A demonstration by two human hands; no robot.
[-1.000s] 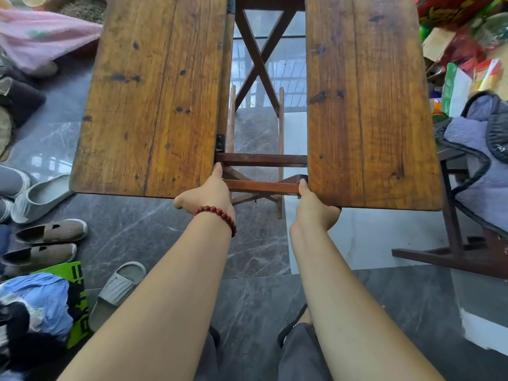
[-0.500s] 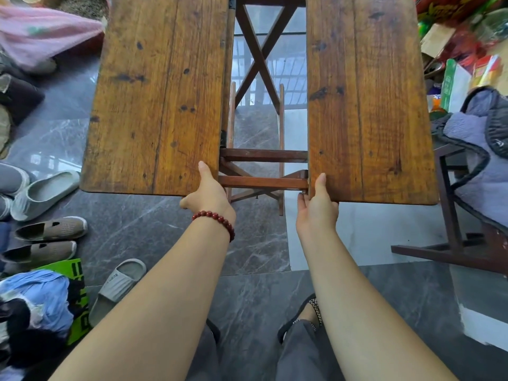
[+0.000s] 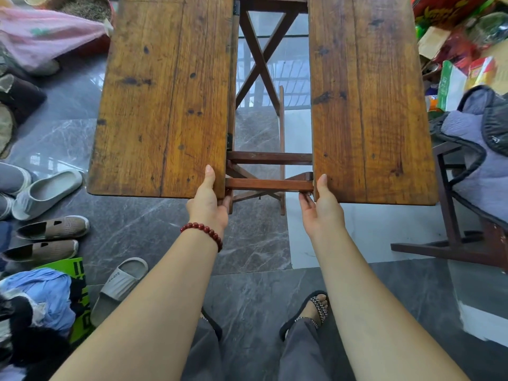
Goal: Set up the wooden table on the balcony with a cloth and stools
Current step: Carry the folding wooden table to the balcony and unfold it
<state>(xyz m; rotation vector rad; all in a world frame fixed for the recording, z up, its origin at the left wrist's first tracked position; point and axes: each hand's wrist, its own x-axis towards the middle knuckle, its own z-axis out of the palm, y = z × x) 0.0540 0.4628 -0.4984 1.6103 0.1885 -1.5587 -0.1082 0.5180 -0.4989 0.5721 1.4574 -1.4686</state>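
Head view looks down on the wooden table (image 3: 165,105) — two leaves spread apart, crossed frame (image 3: 269,184) showing in the gap. Left hand (image 3: 207,200) grasps the left leaf's near inner corner, thumb on top; right hand (image 3: 321,207) grasps the right leaf's inner corner likewise — both above grey marble floor (image 3: 247,284).

Left fingers (image 3: 224,200): mostly tucked under the left leaf (image 3: 165,97), hidden.
Right fingers (image 3: 303,198): tips vanish beneath the crossbar (image 3: 269,184).
Leaves' far ends: cut off, well beyond my fingers.
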